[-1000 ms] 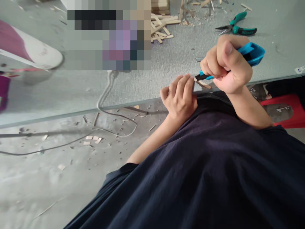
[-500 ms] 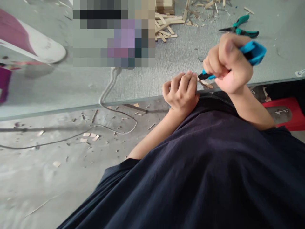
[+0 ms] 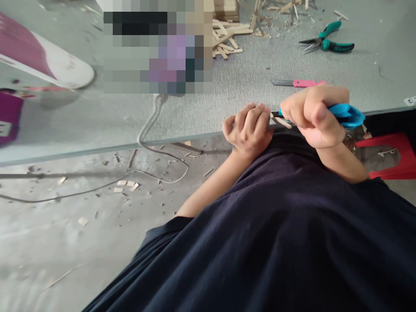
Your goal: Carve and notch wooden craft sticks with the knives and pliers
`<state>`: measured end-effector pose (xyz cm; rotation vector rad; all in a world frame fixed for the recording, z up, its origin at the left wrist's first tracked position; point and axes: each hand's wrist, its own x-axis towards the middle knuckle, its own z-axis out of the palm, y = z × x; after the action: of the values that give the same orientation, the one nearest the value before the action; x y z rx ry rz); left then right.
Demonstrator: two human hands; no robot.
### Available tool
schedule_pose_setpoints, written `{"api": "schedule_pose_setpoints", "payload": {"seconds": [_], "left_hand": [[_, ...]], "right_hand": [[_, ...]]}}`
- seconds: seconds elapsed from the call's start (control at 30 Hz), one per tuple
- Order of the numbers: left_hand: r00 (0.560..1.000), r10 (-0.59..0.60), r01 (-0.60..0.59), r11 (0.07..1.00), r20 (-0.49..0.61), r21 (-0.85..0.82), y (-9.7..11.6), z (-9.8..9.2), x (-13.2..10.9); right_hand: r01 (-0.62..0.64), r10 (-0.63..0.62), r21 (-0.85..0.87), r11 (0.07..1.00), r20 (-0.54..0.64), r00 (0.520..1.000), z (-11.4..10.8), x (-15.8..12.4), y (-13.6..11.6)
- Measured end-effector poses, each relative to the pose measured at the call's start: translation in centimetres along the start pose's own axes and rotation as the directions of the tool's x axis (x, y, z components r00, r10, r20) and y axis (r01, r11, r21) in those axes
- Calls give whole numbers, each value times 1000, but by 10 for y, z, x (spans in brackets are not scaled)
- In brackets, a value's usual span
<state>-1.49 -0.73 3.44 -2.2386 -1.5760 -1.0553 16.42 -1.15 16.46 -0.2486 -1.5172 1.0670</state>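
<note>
"What's new?"
"I see the right hand [image 3: 320, 113] and its blue tool [image 3: 342, 110] closer to the front edge of the worktop [image 3: 195, 115]."
"Uncovering anything?"
"Yes, I now see a pink knife handle [image 3: 304, 83], hidden before."

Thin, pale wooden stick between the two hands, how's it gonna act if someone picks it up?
The thin, pale wooden stick is probably light, given its slim, narrow shape. It's likely fairly stiff, as the part showing beside the left hand looks nearly straight. Being so thin, though, it could snap if bent hard.
</note>
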Motion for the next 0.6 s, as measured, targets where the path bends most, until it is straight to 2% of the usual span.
{"api": "schedule_pose_setpoints", "payload": {"seconds": [0.07, 0.13, 0.2, 0.3, 0.43, 0.5, 0.57, 0.6], "left_hand": [[1000, 6, -6, 1000, -21, 12, 1, 1, 0], [999, 6, -5, 1000, -33, 15, 2, 1, 1], [1000, -9, 9, 1000, -20, 2, 3, 1, 1], [998, -48, 49, 998, 31, -30, 5, 0, 2], [996, -63, 66, 996, 55, -57, 7, 0, 3], [998, -59, 60, 996, 13, -62, 8, 3, 4], [997, -66, 64, 995, -30, -73, 9, 7, 5], [996, -73, 69, 994, -45, -82, 9, 9, 5]], "right_hand": [[60, -58, 38, 997, -51, 997, 0, 1, -7], [45, -39, 45, 998, -123, 992, -1, 0, -9], [36, -30, 30, 999, -200, 979, -2, -4, -6], [32, -34, -11, 999, -241, 970, -3, -10, -2], [22, -37, -73, 997, -208, 977, -2, -13, 3], [113, -121, -66, 991, -150, 981, -1, -13, 7], [260, -262, -29, 965, -107, 959, 0, -13, 8], [256, -257, -20, 966, -103, 961, 1, -13, 5]]}}
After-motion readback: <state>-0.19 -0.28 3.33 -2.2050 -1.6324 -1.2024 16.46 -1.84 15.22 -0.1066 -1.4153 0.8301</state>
